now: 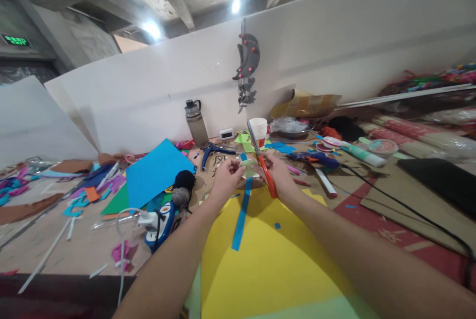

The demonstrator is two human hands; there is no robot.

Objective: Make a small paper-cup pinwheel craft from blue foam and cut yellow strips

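Note:
Pinched in the fingers of my left hand [227, 176] is a small pale green round piece [247, 167], with a white edge below it. My right hand [277, 171] is closed around scissors with orange handles [268, 178], and the blades point up and away. Its fingertips reach the right side of the round piece; whether they grip it too is unclear. A blue paper strip [242, 217] runs beneath the round piece onto a yellow sheet [260, 259]. A tiny blue square [277, 226] lies on that sheet.
At the back stand a grey bottle [197, 123] and stacked white paper cups [258, 128]. Blue-handled pliers [215, 151], a blue sheet [158, 173], yarn balls [184, 183] and a power strip [159, 227] lie left. Rightward are a glue gun [320, 159] with its cord and a glue stick [366, 154].

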